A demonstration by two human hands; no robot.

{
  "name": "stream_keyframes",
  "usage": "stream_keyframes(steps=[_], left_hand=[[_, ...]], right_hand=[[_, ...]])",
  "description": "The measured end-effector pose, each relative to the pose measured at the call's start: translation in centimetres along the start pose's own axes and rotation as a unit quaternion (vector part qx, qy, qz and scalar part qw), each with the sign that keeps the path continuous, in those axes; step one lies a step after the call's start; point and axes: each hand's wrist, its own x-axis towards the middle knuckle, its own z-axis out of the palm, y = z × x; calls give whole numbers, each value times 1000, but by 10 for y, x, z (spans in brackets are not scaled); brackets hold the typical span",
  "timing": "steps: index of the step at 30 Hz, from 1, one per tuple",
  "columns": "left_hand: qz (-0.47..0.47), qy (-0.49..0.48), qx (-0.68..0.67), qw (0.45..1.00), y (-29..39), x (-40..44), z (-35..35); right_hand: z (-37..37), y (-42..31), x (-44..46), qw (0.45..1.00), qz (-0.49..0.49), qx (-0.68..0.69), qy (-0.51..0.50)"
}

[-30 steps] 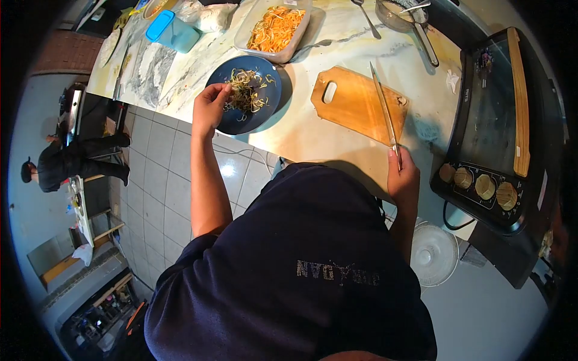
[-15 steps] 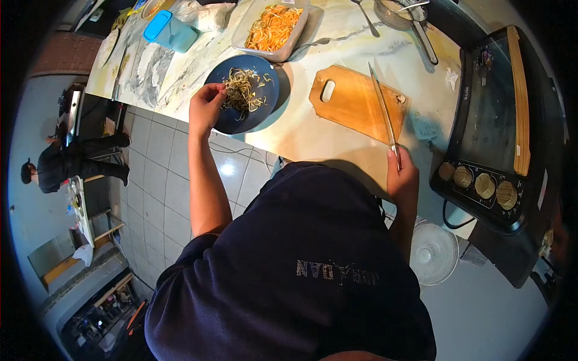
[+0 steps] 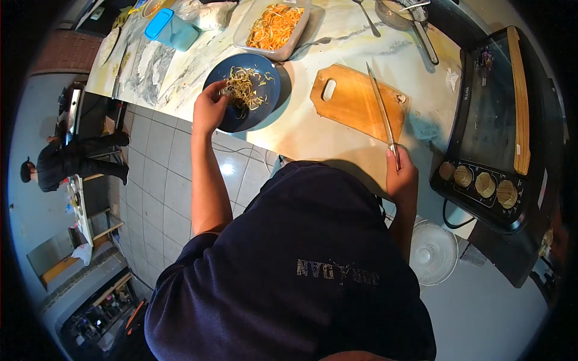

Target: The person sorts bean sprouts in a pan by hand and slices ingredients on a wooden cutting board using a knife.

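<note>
A dark blue plate (image 3: 220, 72) near the table's front edge holds a loose heap of bean sprouts (image 3: 245, 90). My left hand (image 3: 209, 111) reaches over the plate's left rim, its fingers closed on some sprouts at the left side of the heap. My right hand (image 3: 401, 174) grips the handle of a long knife (image 3: 381, 105). The blade lies across the right part of a wooden cutting board (image 3: 343, 99), tip pointing away from me. A small pale scrap sits on the board right of the blade.
Behind the plate stands a plastic container (image 3: 293, 45) of shredded orange and white vegetables. A blue-lidded container (image 3: 171, 33) is further left, a spoon (image 3: 368, 21) and a pan (image 3: 421, 36) at the back. A black toaster oven (image 3: 490, 120) borders the right. Another person (image 3: 57, 159) stands far left.
My left hand has moved slightly right and down, with its fingers further into the sprouts. The right hand and knife have barely shifted.
</note>
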Motion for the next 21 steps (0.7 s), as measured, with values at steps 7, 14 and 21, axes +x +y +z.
stream_keyframes(steps=[7, 14, 21], left_hand=[[165, -11, 171, 971, 5, -7, 2], [231, 38, 245, 941, 12, -10, 14], [101, 18, 188, 977, 0, -6, 6]], right_hand=[[1, 0, -1, 1000, -11, 0, 6], [1, 1, -2, 999, -35, -8, 5], [0, -4, -3, 1000, -21, 4, 9]])
